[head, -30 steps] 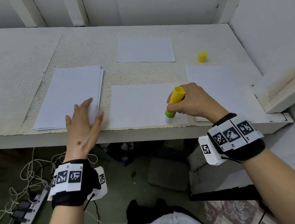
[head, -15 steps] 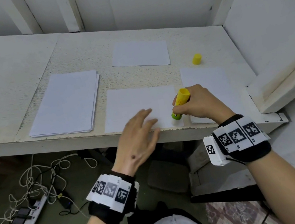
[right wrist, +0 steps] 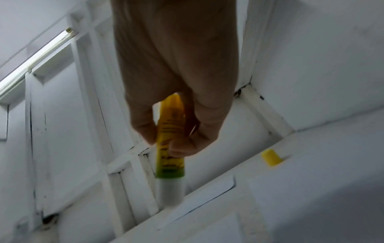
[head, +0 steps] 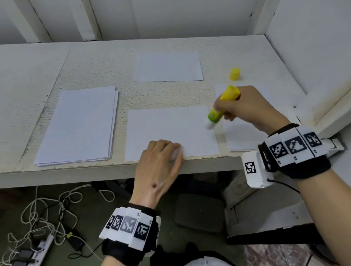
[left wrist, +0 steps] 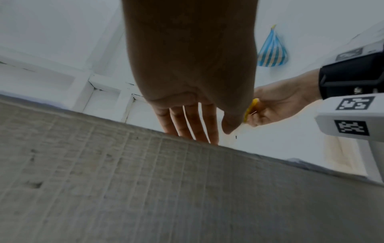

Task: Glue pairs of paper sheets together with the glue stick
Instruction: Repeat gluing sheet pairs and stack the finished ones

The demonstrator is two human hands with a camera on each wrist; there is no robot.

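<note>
Head view is showing the left hand (head: 159, 165) pressing its fingers down on the near edge of the middle sheet (head: 169, 129), having crossed over from the paper stack (head: 80, 125). Right hand (head: 244, 107) is gripping the glue stick (head: 223, 106), tilted, tip at the sheet's right edge. Right wrist view alone is revealing the white glue (right wrist: 171, 190) extended, yellow cap (right wrist: 271, 157) lying apart.

Glue stick (head: 223, 105) tip blurred; left hand (head: 159, 165) fingertips hidden.
</note>
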